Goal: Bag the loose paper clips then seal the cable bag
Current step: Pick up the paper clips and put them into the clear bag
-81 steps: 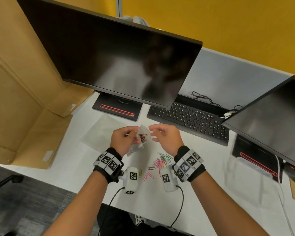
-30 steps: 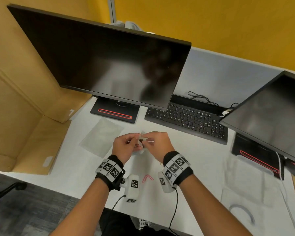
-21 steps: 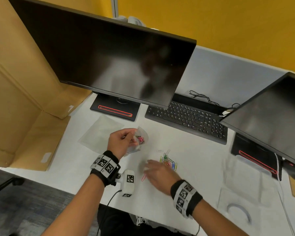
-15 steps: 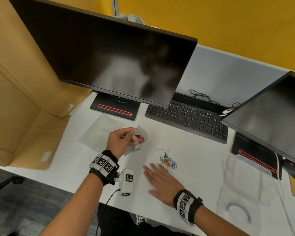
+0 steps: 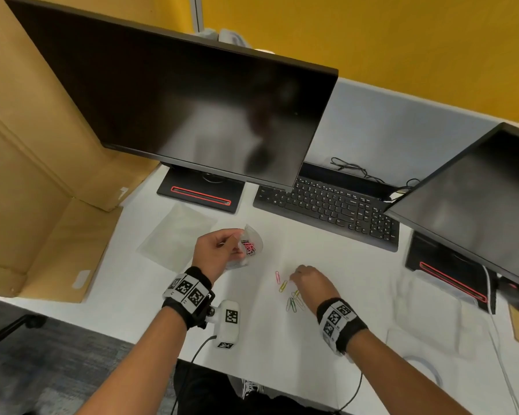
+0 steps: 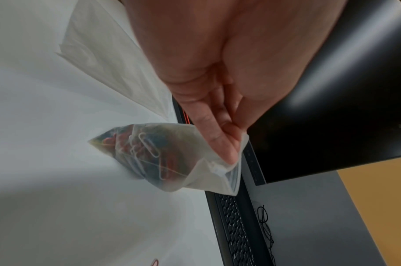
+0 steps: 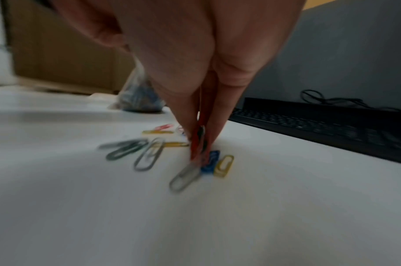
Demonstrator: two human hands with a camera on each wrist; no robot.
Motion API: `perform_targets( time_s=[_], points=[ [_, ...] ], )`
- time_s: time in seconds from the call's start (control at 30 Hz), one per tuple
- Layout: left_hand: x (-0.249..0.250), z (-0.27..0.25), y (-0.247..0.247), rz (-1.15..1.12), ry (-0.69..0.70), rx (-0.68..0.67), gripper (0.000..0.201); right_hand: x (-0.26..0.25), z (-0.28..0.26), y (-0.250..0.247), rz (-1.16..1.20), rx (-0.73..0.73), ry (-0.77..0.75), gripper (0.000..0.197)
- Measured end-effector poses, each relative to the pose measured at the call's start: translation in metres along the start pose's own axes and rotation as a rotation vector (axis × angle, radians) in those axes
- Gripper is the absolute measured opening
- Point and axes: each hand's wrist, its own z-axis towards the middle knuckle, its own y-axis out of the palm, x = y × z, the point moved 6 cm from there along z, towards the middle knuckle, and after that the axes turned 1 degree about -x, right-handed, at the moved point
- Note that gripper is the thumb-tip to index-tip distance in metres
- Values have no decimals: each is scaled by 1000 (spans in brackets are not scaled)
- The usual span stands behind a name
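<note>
My left hand (image 5: 232, 245) holds a small clear bag (image 5: 252, 245) up above the white desk, and several coloured paper clips lie inside it. In the left wrist view, thumb and fingers (image 6: 220, 136) pinch the bag (image 6: 167, 154) at its open rim. My right hand (image 5: 295, 277) is down on the desk among the loose paper clips (image 5: 291, 301). Its fingertips (image 7: 215, 126) are bunched together and pinch a few clips. Grey, blue, yellow and green clips (image 7: 186, 175) lie around them. The cable bag (image 5: 423, 363), clear with a white coil inside, lies at the front right.
A flat clear bag (image 5: 177, 235) lies left of my left hand. A black keyboard (image 5: 327, 205) and two monitors (image 5: 177, 100) stand behind. An open cardboard box (image 5: 42, 175) borders the desk's left side, and the desk edge (image 5: 252, 372) is close to my body.
My right hand left the bag, dropped to the desk and lay flat on the clips; now its fingers are bunched on a few. The left hand has kept holding the bag up.
</note>
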Motion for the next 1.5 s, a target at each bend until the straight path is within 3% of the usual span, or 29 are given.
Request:
perform_targets(
  time_s=[0.13,0.2,0.3,0.4,0.5,0.57,0.63,0.7,0.77,0.83,0.9,0.97,1.07,1.13,1.27,1.5],
  points=[
    [-3,1,4,43,7,6,15,33,-3,-34,493,186,343,12],
    [-5,3,7,47,-5,3,15,42,-7,-47,857,270,446,5],
    [-9,4,13,62,-14,-10,16,17,-1,-67,1360,270,401,14],
    [-13,2,21,87,-20,-13,14,-24,14,-76,1518,219,341,18],
    [-13,-1,26,99,-23,-8,13,-48,29,-74,1304,230,287,9],
    [-10,-3,27,99,-26,-1,13,-57,27,-83,1058,223,191,15],
    [-8,-4,27,69,-42,16,13,-54,16,-97,954,269,122,17],
    [-8,-4,27,14,-52,34,11,-32,-3,-99,957,347,153,13],
    [-6,-5,26,-19,-51,48,9,6,-21,-83,846,316,305,16],
    [-5,-6,21,-33,-50,54,9,35,-43,-49,597,71,474,48],
    [-5,-9,18,-50,-51,37,9,45,-63,-9,451,-138,518,87],
    [-6,-12,18,-63,-61,21,9,39,-66,12,509,-80,468,98],
    [-9,-13,17,-62,-72,-2,13,22,-51,13,496,88,359,86],
    [-11,-12,16,-50,-80,-20,12,9,-40,6,390,120,304,75],
    [-12,-12,12,-46,-79,-37,12,-11,-24,4,44,33,202,49],
    [-16,-20,9,2,-87,-107,13,-25,-12,1,-107,-40,260,35]
  ],
)
